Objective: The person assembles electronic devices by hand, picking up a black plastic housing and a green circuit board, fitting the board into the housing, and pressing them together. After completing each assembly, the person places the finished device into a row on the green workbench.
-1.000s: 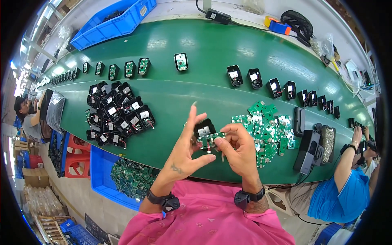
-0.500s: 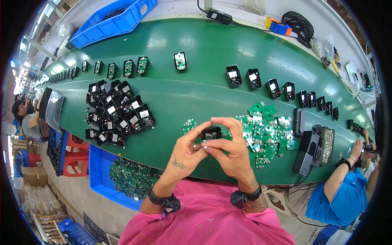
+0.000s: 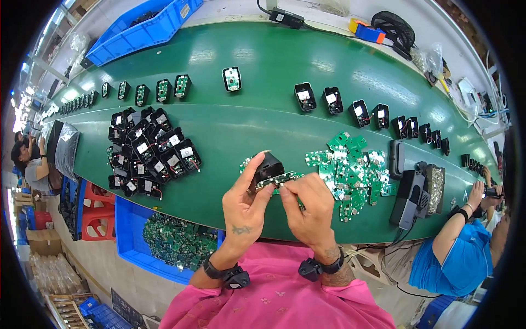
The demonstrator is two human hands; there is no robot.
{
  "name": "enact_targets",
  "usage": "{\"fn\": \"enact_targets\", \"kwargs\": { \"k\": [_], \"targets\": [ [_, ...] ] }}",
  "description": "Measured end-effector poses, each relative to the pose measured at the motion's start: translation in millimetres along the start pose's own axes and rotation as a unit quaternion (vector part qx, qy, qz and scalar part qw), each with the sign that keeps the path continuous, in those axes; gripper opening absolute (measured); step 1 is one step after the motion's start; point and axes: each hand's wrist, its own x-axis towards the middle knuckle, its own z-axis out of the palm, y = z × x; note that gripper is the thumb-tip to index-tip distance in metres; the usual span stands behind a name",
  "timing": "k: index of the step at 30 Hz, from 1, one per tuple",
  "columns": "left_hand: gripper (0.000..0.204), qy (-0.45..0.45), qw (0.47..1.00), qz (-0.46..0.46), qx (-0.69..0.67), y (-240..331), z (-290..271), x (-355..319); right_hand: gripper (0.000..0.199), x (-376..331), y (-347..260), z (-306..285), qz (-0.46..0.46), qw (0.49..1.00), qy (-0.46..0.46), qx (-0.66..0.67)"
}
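Two bare hands are busy close up: the left hand (image 3: 244,205) has thumb and fingers clamped around an open black plastic housing (image 3: 270,164), tilted, with a green circuit board (image 3: 280,178) across its near side. The right hand (image 3: 311,205) has thumb and fingertip pinched together at the board's near edge, on what looks like a small white plug (image 3: 281,185), though it's mostly covered. My worry: a pull from the right fingers could strain a lead or joint, and if the left thumb eases off, the board could slip out of that tilted housing.

Just right of the right fingers there's a loose heap of green circuit boards (image 3: 356,178). Well left of the left fingers sits a pile of black housings (image 3: 143,148) with white rectangular parts inside. Nearer the body, down left of the left wrist, a blue plastic bin (image 3: 126,244) holds lots of green boards. Way beyond the left fingers, a blue plastic crate (image 3: 118,46) has dark stuff in it, can't tell what.
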Motion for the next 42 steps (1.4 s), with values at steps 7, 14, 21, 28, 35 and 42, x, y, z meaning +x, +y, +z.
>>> {"fn": "enact_targets", "kwargs": {
  "k": [7, 14, 21, 28, 35, 42],
  "targets": [
    [0.057, 0.005, 0.998, 0.031, 0.048, 4.9, -3.2, -5.2, 0.006, 19.4, -1.5, -15.5, -0.024, 0.989, -0.127, 0.072],
    [0.054, -0.016, 0.997, 0.042, 0.058, 7.7, -11.3, -5.3, 0.007, 21.4, -5.6, -14.7, 0.011, 0.988, -0.128, 0.089],
    [0.047, -0.048, 0.975, 0.115, 0.183, 8.6, -17.8, -3.2, 0.009, 21.1, -7.6, -12.3, -0.010, 0.990, -0.126, 0.057],
    [0.046, -0.024, 0.942, 0.151, 0.299, 13.0, -19.0, -3.0, 0.010, 21.1, -7.7, -2.6, -0.052, 0.992, -0.109, 0.030],
    [0.047, -0.010, 0.949, 0.143, 0.281, -8.4, -16.3, -0.9, 0.008, 11.0, 2.0, 8.1, -0.052, 0.991, -0.117, -0.031],
    [0.055, 0.029, 0.992, -0.108, -0.050, 0.4, -19.3, 2.6, 0.013, 5.3, -8.2, 15.3, 0.211, 0.974, 0.010, 0.083]
  ]
}}
